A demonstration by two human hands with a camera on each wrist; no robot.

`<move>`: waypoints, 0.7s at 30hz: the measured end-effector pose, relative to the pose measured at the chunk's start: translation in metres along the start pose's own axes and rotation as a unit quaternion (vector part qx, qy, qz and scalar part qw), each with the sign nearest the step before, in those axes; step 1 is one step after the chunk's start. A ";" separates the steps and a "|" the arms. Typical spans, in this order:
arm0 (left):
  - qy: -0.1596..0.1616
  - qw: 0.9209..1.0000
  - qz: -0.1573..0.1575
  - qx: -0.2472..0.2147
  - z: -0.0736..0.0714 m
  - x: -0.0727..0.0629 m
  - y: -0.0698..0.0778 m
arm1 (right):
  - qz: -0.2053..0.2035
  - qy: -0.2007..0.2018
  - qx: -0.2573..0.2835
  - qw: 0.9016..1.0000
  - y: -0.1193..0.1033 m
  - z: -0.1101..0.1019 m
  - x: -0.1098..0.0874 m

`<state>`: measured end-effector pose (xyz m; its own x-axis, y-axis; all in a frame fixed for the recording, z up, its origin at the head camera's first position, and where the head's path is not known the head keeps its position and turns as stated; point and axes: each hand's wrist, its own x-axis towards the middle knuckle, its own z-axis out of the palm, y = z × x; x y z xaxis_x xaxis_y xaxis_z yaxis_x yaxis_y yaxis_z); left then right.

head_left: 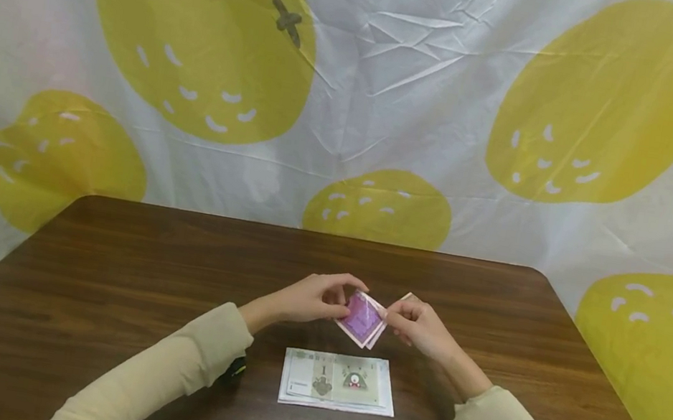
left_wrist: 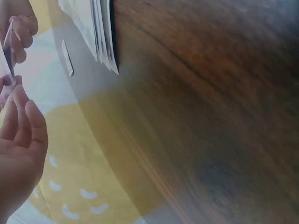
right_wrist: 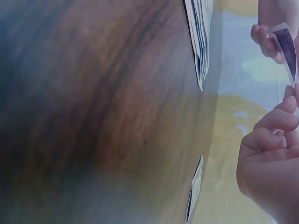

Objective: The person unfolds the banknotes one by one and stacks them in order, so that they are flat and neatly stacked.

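A small purple banknote, with a pale border and a second layer showing at its edge, is held up between both hands. The thumb and fingers of my left hand pinch its left side. On the right side, my right hand pinches its edge, with the other fingers curled in. In the right wrist view the purple banknote bends slightly between the two hands. Nearer the body lies a stack of paper notes, a greenish note marked 1 on top.
Behind the right hand, mostly hidden in the head view, a small note lies on the table. The dark wooden table ends at a hanging white cloth with yellow fruit shapes.
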<state>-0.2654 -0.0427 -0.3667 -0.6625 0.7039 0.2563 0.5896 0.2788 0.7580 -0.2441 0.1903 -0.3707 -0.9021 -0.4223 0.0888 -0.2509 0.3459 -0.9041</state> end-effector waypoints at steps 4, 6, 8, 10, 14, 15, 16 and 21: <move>0.018 1.000 0.012 -0.001 0.002 0.000 0.000 | 0.004 0.003 0.001 1.000 0.009 0.001 0.002; 0.027 0.999 0.019 0.010 0.002 0.001 0.001 | 0.003 0.001 0.007 1.000 0.009 0.002 0.002; 0.035 0.999 0.025 0.023 0.002 0.001 0.001 | 0.003 -0.002 0.012 1.000 0.008 0.003 0.001; 0.041 0.998 0.030 0.035 0.002 0.001 0.001 | 0.004 -0.003 0.016 1.000 0.008 0.004 0.001; 0.039 0.999 0.025 0.027 0.003 0.001 0.002 | 0.004 -0.003 0.016 1.000 0.009 0.004 0.000; 0.033 0.999 0.018 0.014 0.003 0.001 0.001 | 0.004 -0.006 0.021 1.000 0.009 0.004 0.000; 0.026 1.000 0.009 -0.002 0.003 0.000 0.002 | 0.005 -0.009 0.026 1.000 0.009 0.005 0.000; -0.019 0.996 -0.036 -0.081 0.000 -0.004 0.018 | 0.015 -0.038 0.080 0.996 0.006 0.008 -0.002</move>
<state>-0.2525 -0.0407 -0.3543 -0.6802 0.7112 0.1776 0.4575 0.2226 0.8609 -0.2414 0.1865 -0.3796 -0.8777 -0.4779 0.0346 -0.1596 0.2236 -0.9615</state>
